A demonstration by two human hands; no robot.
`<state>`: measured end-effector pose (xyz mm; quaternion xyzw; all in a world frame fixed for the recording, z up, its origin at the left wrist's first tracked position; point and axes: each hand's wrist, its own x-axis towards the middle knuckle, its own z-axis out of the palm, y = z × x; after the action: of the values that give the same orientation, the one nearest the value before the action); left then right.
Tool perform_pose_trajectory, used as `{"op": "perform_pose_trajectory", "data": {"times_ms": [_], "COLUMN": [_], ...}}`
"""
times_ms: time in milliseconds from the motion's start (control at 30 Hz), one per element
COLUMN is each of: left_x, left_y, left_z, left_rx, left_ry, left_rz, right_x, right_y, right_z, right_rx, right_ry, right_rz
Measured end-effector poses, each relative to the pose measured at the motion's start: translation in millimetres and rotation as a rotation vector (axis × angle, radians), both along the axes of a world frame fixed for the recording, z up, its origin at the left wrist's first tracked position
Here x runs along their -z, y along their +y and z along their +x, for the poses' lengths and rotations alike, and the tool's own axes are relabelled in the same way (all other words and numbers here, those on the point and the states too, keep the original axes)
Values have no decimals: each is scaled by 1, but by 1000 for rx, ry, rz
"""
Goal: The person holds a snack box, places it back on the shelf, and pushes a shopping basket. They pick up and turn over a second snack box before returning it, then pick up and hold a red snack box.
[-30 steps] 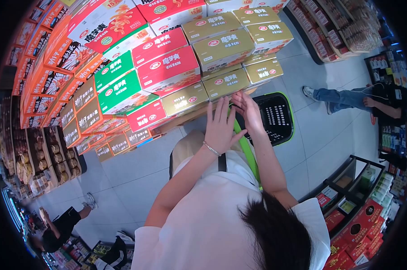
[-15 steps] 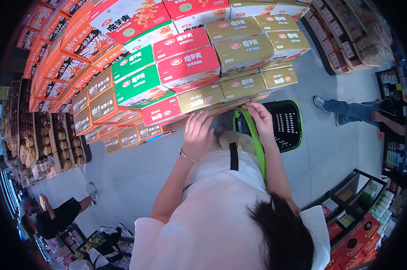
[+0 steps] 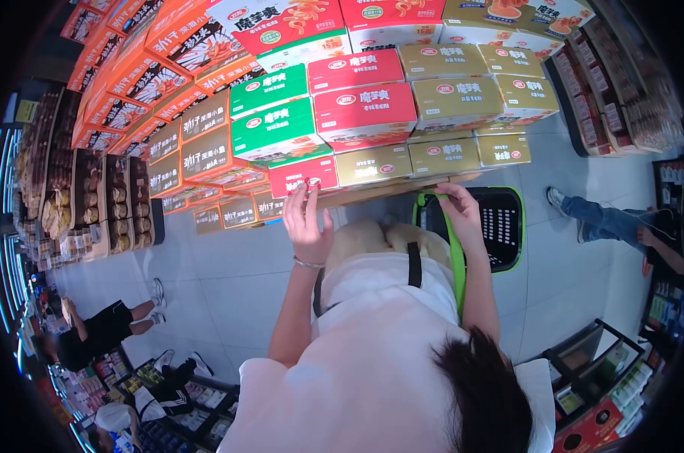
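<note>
My left hand [image 3: 307,226], a bracelet at its wrist, has its fingers apart and pointing at the stack. Its fingertips overlap the front of a red snack box [image 3: 285,180] in the lowest visible row. Beside that box is a gold box [image 3: 373,164]. My right hand [image 3: 463,213] is at the wooden display edge [image 3: 391,190], fingers loosely bent and nothing visible in them. A black shopping basket [image 3: 517,253] with a green rim hangs by my right side. Its green handle [image 3: 459,275] runs along the inside of my right forearm.
Green boxes [image 3: 272,124], more red and gold boxes and orange boxes [image 3: 134,109] are piled up ahead. Stocked shelves [image 3: 115,200] line the left. One person in jeans [image 3: 606,215] stands at right; another in black [image 3: 104,328] is at lower left.
My left hand has moved left along the stack, from below a gold box to the red box. My right hand stays by the display edge. The whole view has shifted.
</note>
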<state>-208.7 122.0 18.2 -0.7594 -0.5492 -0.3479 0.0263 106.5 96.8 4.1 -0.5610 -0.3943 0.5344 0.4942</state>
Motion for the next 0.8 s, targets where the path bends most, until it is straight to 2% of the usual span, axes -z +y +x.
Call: {"op": "perform_pose_trajectory", "data": {"times_ms": [100,200,267,300,367,400,467,500,600,800], "left_x": [4,37,47,50,50,46,37,38,37,35], "left_y": [-2,-7,-3,0,9,14,24,27,28,31], "left_z": [-2,-7,-7,-7,-5,-6,-11,-12,-8,-2], "left_rx": [-68,-125,-101,-101,-197,-197,-270,-271,-262,-312], "left_ry": [64,-45,-474,-474,-1212,-1212,-1683,-1742,-1654,-1720], "left_rz": [-8,-48,-487,-487,-843,-843,-1110,-1140,-1140,-1095], "right_x": [2,7,9,10,12,13,15,15,15,18], "right_y": [0,-1,-1,-1,-1,-1,-2,-3,-3,-4], "right_z": [1,3,4,4,6,6,6,6,5,4], "right_rx": [12,24,28,26,24,24,23,27,32,37], "right_ry": [15,26,32,31,30,35,40,40,39,46], "right_rz": [-1,4,5,5,7,7,7,10,13,19]}}
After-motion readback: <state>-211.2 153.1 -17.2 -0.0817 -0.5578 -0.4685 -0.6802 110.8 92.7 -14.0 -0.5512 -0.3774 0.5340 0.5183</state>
